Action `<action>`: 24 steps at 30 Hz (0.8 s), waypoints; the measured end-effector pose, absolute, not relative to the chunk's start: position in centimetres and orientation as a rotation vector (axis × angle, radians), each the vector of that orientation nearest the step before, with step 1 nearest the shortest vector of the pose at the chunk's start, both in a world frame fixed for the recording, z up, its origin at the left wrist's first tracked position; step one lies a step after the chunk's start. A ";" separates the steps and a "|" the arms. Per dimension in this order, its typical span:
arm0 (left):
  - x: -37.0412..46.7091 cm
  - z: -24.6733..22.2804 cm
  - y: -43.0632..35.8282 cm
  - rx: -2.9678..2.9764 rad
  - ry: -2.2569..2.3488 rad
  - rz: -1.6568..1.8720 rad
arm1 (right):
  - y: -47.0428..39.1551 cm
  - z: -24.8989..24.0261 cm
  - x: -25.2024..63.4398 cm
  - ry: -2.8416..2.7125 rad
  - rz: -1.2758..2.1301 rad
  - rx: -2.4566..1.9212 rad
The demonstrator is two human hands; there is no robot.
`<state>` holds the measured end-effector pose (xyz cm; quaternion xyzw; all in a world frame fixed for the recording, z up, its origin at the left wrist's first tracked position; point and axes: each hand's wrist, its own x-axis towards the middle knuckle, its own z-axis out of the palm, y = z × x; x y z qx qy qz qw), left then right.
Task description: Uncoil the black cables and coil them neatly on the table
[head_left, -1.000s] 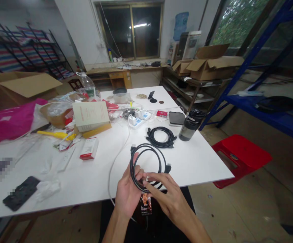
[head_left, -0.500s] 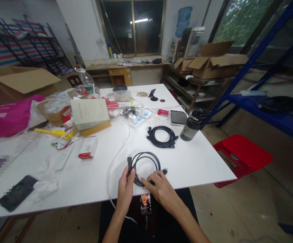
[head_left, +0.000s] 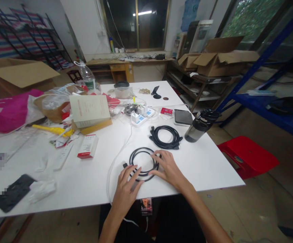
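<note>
A coiled black cable (head_left: 143,148) lies on the white table near its front edge, a plug sticking out at its left side. Over the coil's lower left rests my left hand (head_left: 126,185), fingers apart, fingertips at the loops. My right hand (head_left: 168,168) spans the coil's right side, with thumb and fingers spread and touching or just above the loops. Its palm hides part of the cable. Just beyond lies a second, thicker bundle of black cables (head_left: 159,143) with several plugs showing.
A white cord (head_left: 109,175) runs along the coil's left to a power strip (head_left: 139,120). A dark bottle (head_left: 198,126) stands by the right edge. To the left are a red-and-white box (head_left: 88,145), a book (head_left: 89,109) and a black phone-like piece (head_left: 14,192).
The coil now lies flatter and wider on the table. My left hand has loosened from its left side and spread its fingers; my right hand has moved up and opened at the right side.
</note>
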<state>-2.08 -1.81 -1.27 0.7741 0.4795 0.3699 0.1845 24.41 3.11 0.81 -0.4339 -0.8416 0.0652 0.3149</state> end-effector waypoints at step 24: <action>-0.7 -1.1 -2.1 2.202 1.432 1.303 | 9.7 -1.9 31.5 -2.173 -0.155 -1.367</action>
